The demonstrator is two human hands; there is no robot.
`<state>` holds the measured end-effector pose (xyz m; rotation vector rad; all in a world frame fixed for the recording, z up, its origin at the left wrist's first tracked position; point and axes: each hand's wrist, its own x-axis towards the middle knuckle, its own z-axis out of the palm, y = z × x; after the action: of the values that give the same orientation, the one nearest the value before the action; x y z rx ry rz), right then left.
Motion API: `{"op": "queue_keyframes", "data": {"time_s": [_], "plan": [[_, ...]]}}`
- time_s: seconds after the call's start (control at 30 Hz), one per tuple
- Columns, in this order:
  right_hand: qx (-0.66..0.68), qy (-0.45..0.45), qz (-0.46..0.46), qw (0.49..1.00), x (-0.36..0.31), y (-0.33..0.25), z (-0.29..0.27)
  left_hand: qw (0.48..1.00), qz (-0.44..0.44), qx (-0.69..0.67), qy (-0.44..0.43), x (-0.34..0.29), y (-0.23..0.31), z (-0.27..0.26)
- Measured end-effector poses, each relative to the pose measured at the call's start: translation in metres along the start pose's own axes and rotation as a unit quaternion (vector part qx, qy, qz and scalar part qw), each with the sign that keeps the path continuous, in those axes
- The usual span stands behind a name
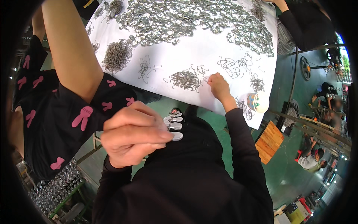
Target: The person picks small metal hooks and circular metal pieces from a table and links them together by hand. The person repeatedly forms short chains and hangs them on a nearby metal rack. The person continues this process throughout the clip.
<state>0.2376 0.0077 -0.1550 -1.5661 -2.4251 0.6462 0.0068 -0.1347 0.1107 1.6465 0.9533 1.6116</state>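
Observation:
My left hand point(132, 132) is raised close in front of my body, its fingers closed on several small shiny metal discs point(176, 126). The discs stick out in a fanned row past my fingertips. Over the near edge of the table, my right hand point(219, 86) pinches what looks like a thin wire hook, mostly hidden by the fingers. Just left of it lies a small heap of bent wire hooks point(185, 80). More loose hooks point(232, 67) are scattered beyond my right hand.
A white-covered table point(194, 52) carries a broad spread of metal discs point(167, 18) and a dense hook pile point(116, 56). A paper cup point(258, 101) stands at the near right corner. Another person's bare arm point(72, 44) reaches in at left; a dark sleeve point(305, 28) is far right. A wooden stool point(269, 142) stands below.

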Motion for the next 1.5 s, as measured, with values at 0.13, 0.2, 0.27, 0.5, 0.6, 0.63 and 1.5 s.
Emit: {"op": "queue_keyframes", "data": {"time_s": [0.13, 0.2, 0.27, 0.5, 0.6, 0.63, 1.5], "plan": [[0.441, -0.08, 0.199, 0.871, -0.012, 0.014, 0.0, 0.996, -0.041, 0.073, -0.02, -0.033, -0.011, -0.005], [0.581, -0.054, 0.237, 0.776, -0.019, -0.001, -0.011, 0.992, -0.063, 0.109, -0.018, -0.054, -0.021, -0.006], [0.652, -0.038, 0.259, 0.711, -0.024, -0.006, -0.014, 0.99, -0.089, 0.111, -0.011, -0.074, -0.031, -0.004], [0.639, 0.023, 0.263, 0.722, -0.043, -0.018, -0.016, 0.99, -0.092, 0.107, -0.019, -0.104, -0.054, -0.002], [0.629, 0.045, 0.269, 0.728, -0.053, -0.018, -0.009, 0.992, -0.077, 0.1, -0.033, -0.107, -0.059, -0.003], [0.634, 0.056, 0.273, 0.722, -0.057, -0.017, -0.008, 0.991, -0.076, 0.1, -0.039, -0.106, -0.062, -0.002], [0.671, 0.036, 0.178, 0.718, -0.146, -0.155, -0.065, 0.977, -0.206, 0.026, 0.046, -0.128, -0.105, 0.037]]}}
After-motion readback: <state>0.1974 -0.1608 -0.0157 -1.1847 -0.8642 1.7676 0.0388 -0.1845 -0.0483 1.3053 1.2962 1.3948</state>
